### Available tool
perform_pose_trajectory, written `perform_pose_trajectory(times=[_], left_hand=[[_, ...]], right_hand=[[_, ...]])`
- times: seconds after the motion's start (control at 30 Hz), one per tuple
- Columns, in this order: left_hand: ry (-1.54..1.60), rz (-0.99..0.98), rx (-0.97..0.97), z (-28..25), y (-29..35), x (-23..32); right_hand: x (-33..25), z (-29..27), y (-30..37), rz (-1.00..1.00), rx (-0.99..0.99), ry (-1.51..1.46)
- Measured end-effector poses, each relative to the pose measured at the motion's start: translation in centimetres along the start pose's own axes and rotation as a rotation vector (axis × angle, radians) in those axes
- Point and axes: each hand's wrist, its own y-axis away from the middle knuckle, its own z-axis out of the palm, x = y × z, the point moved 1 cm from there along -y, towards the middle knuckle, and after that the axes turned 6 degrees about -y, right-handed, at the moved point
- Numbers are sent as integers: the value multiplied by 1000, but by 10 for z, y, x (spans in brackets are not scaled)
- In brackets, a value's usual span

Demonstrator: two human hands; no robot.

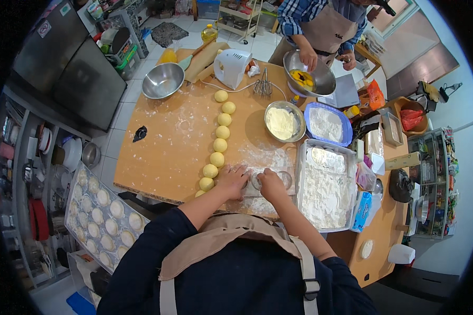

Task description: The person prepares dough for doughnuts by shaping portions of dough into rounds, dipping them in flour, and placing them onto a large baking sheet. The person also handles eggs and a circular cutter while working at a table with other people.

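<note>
My left hand (234,182) lies flat with spread fingers on the left end of a floured board (251,198) at the table's near edge. Right beside it, my right hand (272,186) is closed, its curled fingers pressed down on the board. Whatever those fingers hold, if anything, is hidden. Round ring-like outlines show on either side of the right hand; I cannot tell whether they are cutters or hollows. A row of yellow dough balls (220,145) runs away from my left hand across the table. Just right of the board sits a white tub of flour (326,185).
Beyond the board are a bowl of pale yellow powder (283,124), a blue flour tray (327,124), loose whisk beaters (263,84), a hand mixer (231,68) and a steel bowl (163,80). Flattened dough rounds fill a tray (81,181) at left. Opposite, a person handles a bowl (326,79).
</note>
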Motion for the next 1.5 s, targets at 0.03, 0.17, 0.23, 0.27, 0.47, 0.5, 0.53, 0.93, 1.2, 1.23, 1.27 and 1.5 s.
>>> perform_pose_trajectory(times=[0.03,0.17,0.23,0.27,0.47,0.5,0.53,0.93,1.2,1.23,1.27,1.5], left_hand=[[-3,-1,8,1,0,0],[43,-4,12,7,-3,-1],[16,-7,0,3,-2,1],[20,-4,-6,2,-3,1],[41,4,4,5,-1,1],[39,2,12,6,-1,1],[36,0,19,7,-2,1],[22,0,26,3,-1,3],[7,-13,4,4,0,1],[15,-16,4,4,-1,1],[11,-13,5,4,-2,1],[8,-10,-10,1,-2,3]], right_hand=[[0,0,-1,4,-2,2],[1,2,-2,-9,2,12],[3,4,-2,-4,-1,13],[4,5,-2,-4,0,17],[4,9,0,-5,23,8],[2,7,-1,-4,22,8],[0,5,-1,8,-2,26],[11,5,-3,-27,45,5],[3,-37,1,19,95,-105],[6,-37,1,34,76,-49],[7,-35,3,37,81,-50],[6,-8,6,-13,40,-44]])
